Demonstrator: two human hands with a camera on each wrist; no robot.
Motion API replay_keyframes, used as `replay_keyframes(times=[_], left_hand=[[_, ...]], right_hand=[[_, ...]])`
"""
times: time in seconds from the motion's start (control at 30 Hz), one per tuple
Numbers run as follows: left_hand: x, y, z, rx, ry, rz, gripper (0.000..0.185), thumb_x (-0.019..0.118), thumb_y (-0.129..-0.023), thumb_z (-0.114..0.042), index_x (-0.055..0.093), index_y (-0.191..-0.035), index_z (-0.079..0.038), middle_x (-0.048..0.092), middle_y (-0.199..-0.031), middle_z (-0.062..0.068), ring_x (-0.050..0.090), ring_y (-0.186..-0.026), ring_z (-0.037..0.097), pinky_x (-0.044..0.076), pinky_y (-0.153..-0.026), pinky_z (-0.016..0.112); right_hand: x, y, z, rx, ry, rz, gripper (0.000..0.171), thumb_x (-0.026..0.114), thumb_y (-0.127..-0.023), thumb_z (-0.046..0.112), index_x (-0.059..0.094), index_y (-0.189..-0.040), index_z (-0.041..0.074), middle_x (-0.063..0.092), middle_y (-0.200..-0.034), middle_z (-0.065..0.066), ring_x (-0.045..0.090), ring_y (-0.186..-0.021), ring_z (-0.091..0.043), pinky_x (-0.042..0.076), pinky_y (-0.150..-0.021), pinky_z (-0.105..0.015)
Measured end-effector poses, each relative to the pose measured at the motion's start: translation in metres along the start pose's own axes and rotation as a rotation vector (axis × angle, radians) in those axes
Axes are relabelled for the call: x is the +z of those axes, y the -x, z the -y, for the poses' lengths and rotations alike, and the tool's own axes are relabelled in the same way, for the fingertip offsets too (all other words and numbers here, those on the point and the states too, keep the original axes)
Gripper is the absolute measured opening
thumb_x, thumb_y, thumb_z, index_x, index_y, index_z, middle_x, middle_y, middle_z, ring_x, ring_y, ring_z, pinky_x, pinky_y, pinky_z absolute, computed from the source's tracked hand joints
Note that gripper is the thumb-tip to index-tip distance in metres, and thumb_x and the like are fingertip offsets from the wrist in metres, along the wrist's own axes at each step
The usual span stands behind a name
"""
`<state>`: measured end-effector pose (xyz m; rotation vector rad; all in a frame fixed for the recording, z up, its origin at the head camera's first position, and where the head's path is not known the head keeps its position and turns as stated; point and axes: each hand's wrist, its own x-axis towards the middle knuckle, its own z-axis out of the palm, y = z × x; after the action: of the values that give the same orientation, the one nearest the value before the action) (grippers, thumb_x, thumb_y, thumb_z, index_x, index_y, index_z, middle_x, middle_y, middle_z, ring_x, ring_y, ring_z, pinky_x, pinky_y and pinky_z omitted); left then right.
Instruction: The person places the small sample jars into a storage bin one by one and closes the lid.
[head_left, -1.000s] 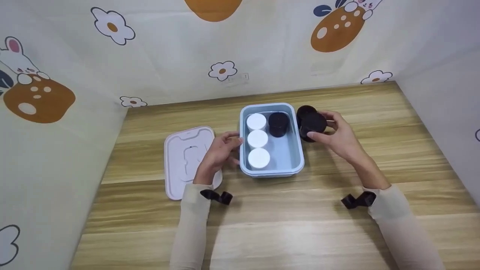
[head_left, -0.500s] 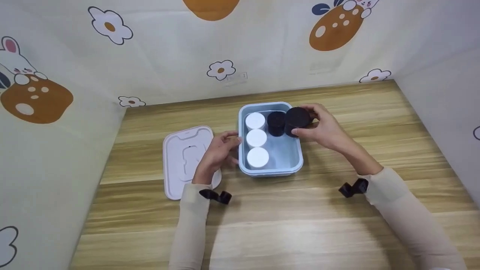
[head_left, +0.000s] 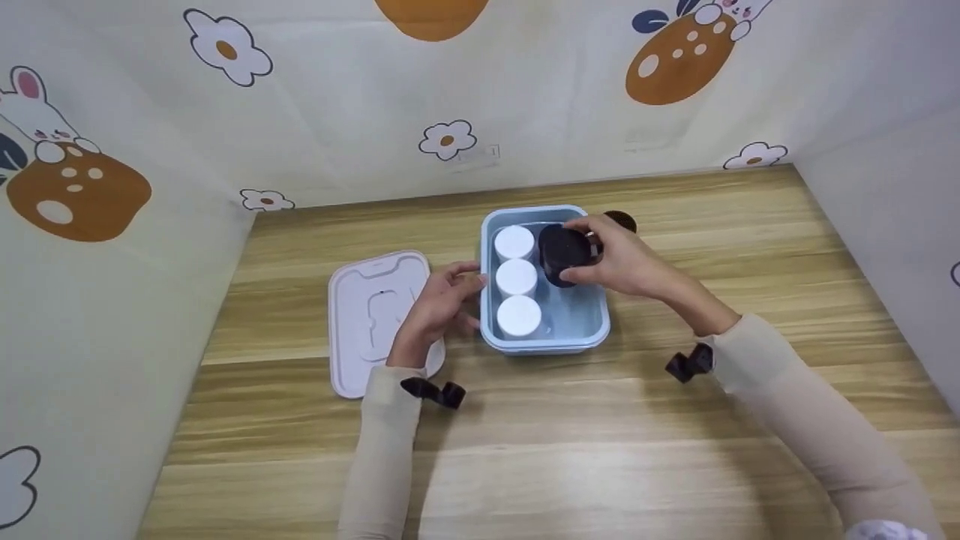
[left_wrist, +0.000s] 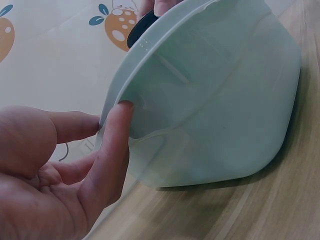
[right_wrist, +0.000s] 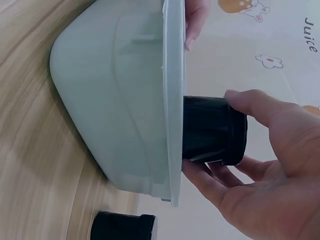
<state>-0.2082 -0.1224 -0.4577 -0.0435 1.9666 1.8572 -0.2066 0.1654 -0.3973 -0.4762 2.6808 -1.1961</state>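
My left hand (head_left: 442,300) pinches the left rim of a light blue plastic box (head_left: 544,343), the thumb on top and fingers under the lip in the left wrist view. My right hand (head_left: 626,259) grips a black lidded jar (right_wrist: 212,130) by its sides, between thumb and fingers. In the right wrist view the jar's lower part dips behind the box rim. Three white-topped jars (head_left: 516,278) stand in a row along the box's left side. The black jar seen earlier in the box's far right is mostly covered by the held one.
Another black jar (head_left: 620,220) stands on the table just right of the box, partly behind my right hand. A pale box lid (head_left: 349,330) lies on the wooden table (head_left: 555,442) at the left, partly under my left forearm. Patterned walls (head_left: 337,97) enclose the table.
My right hand has lifted a black jar from beside the box, carried it left over the right rim, and lowered it into the box. The left hand has stayed at the left rim.
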Motion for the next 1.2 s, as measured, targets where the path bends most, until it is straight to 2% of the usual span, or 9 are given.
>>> replay_keyframes(times=[0.27,0.7,0.93,1.2], left_hand=[[0.002,-0.001,0.001,0.005,0.021,-0.012,0.043,0.061,-0.1,-0.016,0.052,-0.139,-0.003,0.069,-0.104,0.011,0.069,-0.081,0.017,0.056,-0.043,0.024],[0.0,-0.001,-0.001,-0.02,-0.013,-0.016,0.043,0.061,-0.1,-0.019,0.053,-0.14,-0.006,0.068,-0.113,0.014,0.068,-0.087,0.02,0.056,-0.046,0.026],[0.001,-0.001,0.0,-0.026,-0.012,-0.008,0.044,0.062,-0.1,-0.021,0.052,-0.14,-0.007,0.067,-0.112,0.014,0.069,-0.087,0.022,0.057,-0.046,0.028],[0.001,-0.001,0.0,-0.021,0.006,-0.01,0.044,0.061,-0.1,-0.02,0.05,-0.141,-0.006,0.068,-0.115,0.015,0.07,-0.088,0.019,0.057,-0.045,0.025]], right_hand=[[0.012,-0.006,0.005,-0.054,0.16,0.026,0.069,0.085,-0.076,0.015,0.056,-0.135,-0.002,0.055,-0.133,-0.025,0.053,-0.12,-0.037,0.046,-0.109,-0.051],[0.023,-0.013,0.014,0.02,0.312,0.152,0.071,0.079,-0.082,0.004,0.045,-0.144,-0.006,0.047,-0.14,-0.029,0.05,-0.13,-0.041,0.042,-0.118,-0.052],[0.029,-0.012,0.015,0.013,0.404,0.13,0.068,0.08,-0.081,0.002,0.049,-0.14,-0.008,0.046,-0.139,-0.031,0.053,-0.126,-0.042,0.05,-0.111,-0.052],[0.038,-0.011,0.015,-0.056,0.519,0.071,0.057,0.076,-0.078,-0.007,0.054,-0.13,-0.013,0.05,-0.121,-0.03,0.058,-0.109,-0.04,0.06,-0.092,-0.048]])
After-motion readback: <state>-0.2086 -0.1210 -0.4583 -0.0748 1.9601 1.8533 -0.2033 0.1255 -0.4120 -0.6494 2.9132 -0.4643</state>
